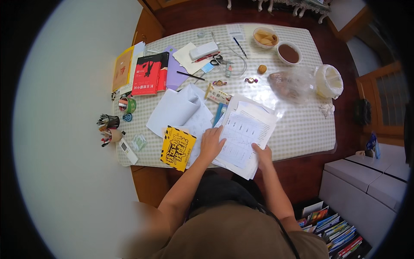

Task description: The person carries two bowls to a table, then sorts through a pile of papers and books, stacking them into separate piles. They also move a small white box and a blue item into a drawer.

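Note:
A loose stack of printed papers is between my two hands, tilted at the table's front edge. My right hand pinches its right edge, thumb on top and the fingers hidden beneath. My left hand grips the left edge, with its thumb near the top sheet. Left of it lies a yellow booklet with bold black lettering. Behind that booklet are white sheets, one curled over. A blue booklet and a wrapped snack packet stick out beyond the stack.
The checked tablecloth also bears red-and-black books, scissors, a white power strip, a walnut, a bowl of brown liquid, a bowl of slices, a plastic bag, pen holders and a remote control.

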The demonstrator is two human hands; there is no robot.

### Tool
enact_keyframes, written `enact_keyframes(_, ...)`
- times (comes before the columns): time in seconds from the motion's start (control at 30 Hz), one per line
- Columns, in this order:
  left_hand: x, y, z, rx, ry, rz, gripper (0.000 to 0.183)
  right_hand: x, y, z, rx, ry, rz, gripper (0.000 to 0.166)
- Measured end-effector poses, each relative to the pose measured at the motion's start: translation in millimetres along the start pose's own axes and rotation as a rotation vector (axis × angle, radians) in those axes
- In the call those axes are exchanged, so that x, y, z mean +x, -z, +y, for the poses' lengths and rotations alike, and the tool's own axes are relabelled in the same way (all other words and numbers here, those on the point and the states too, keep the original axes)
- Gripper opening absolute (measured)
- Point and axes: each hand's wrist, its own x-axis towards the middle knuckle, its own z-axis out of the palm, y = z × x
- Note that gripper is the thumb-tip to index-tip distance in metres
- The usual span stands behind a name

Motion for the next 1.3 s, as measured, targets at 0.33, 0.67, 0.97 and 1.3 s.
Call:
enact_keyframes(0.33, 15.1, -19.7, -25.0, -0.197, 0.363, -0.008, 0.053, 10.5, 135.6, -44.4, -0.037, 0.218, -0.167, 0.055)
enact_keyframes(0.67, 12.4, -34.1, -52.2, -0.444, 0.275, -0.030, 0.044, 21.3, 174.1, -55.2, -0.070, 0.157, -0.131, 0.051)
enact_keyframes(0.97, 4.3, 1.8, -33.3, -0.538, 0.337, 0.070, 0.035, 29.3, 176.2, -52.5, -0.124, 0.161, -0.117, 0.052)
enact_keyframes(1.3, 36.1, -13.2, 90.6, -0.620, -0.066, -0.096, 0.081, -39.6, 180.5, -96.3, -0.169, 0.394, -0.030, 0.056)
